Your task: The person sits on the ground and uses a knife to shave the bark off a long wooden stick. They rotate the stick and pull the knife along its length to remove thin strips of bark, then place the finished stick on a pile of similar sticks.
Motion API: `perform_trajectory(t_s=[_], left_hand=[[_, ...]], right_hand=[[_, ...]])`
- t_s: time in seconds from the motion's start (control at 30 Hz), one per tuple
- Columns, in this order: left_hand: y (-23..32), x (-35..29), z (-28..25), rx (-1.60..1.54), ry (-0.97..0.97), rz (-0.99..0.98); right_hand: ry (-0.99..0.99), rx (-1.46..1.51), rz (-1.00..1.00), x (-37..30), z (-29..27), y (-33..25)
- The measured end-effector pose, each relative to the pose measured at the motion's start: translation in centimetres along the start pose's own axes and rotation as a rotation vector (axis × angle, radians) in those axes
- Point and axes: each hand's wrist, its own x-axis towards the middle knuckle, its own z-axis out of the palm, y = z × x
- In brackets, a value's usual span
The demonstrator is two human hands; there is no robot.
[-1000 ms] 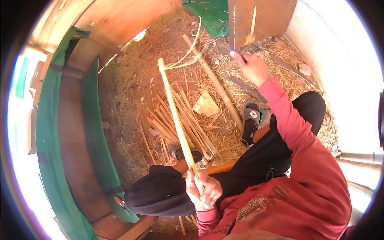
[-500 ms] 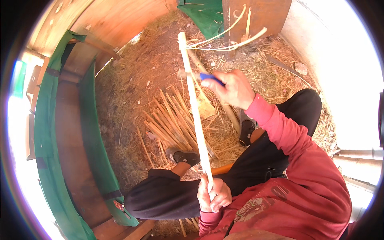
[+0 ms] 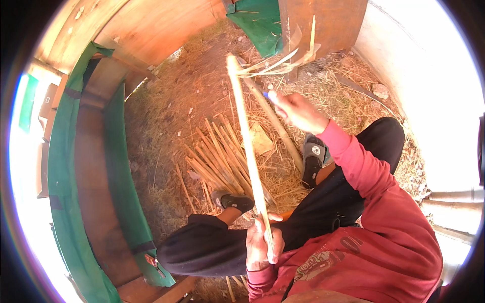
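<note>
A long pale stick [image 3: 247, 136] slants away from my lap, its peeled surface bright. Low in the picture, my left hand [image 3: 261, 243] is closed round its near end. My right hand [image 3: 301, 112] is closed on a knife with a blue handle [image 3: 267, 95], to the right of the stick's far part. The knife's blade is too blurred to make out. Thin curled strips of wood [image 3: 283, 64] hang off the stick's far end toward the right, smeared by motion.
A bundle of split sticks [image 3: 220, 156] lies on the straw-strewn ground before my feet. A thicker pole [image 3: 277, 123] and a yellowish block [image 3: 259, 140] are beside it. Green-edged wooden boards [image 3: 93, 192] stand left, a brown panel [image 3: 323, 25] ahead, a pale wall [image 3: 419, 65] right.
The knife has moved off the stick's middle toward its far end and right. The strips at the far end have swung and bunched. The stick's tip sits slightly nearer, and my left-hand fingers have shifted.
</note>
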Motion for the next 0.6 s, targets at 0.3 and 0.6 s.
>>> perform_trajectory(t_s=[0.3, 0.6], left_hand=[[0.8, 1.0, 0.6, 0.408, 0.254, 0.171], [0.4, -0.1, 0.4, 0.417, 0.321, 0.189]], right_hand=[[-0.089, -0.559, -0.543, -3.4, 3.4, -1.9], [0.538, -0.757, -0.147, 0.9, -1.1, 1.7]])
